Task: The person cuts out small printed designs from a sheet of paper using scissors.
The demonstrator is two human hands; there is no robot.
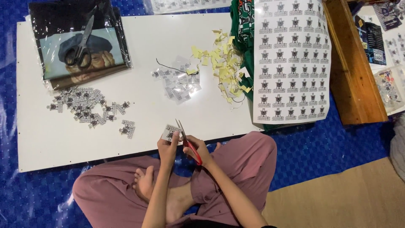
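My left hand (168,147) has its grip pinched on one small sticker (171,132), and my right hand (198,148) is closed around one pair of red-handled scissors (188,143), blades parted at the sticker's right edge. Both sit at the near edge of the white table (139,109). Bare table lies just ahead of my grip; a second pair of scissors (82,44) rests far off to the upper left.

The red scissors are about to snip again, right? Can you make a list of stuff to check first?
1. Right hand grips the red scissors by the handles: ok.
2. Blades are open and point away from the body: ok.
3. Left hand holds the small sticker piece at its lower edge: ok.
4. Left fingers clear of the blades: cannot tell, they sit very close.
5. Bare foot lies below the hands, away from the blades: ok.
6. Pile of cut stickers on the white board is out of the way: ok.
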